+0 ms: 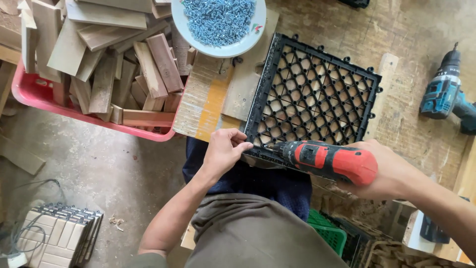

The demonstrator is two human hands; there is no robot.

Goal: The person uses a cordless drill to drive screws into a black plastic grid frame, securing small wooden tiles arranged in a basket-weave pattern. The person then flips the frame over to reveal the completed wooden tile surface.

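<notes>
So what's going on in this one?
A person holds a red cordless screwdriver in the right hand, its tip at the near edge of a black plastic grid tile. The left hand pinches that edge beside the tip. A plate of screws and a red bin of wood offcuts sit beyond.

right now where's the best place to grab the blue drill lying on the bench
Take the blue drill by its handle, the part slanting down toward the right edge of the workbench, coming from above. It lies flat on its side with the chuck pointing up-frame and nothing around it. Both hands are busy: the right hand holds the red driver, the left hand steadies the black grid tile.
</notes>
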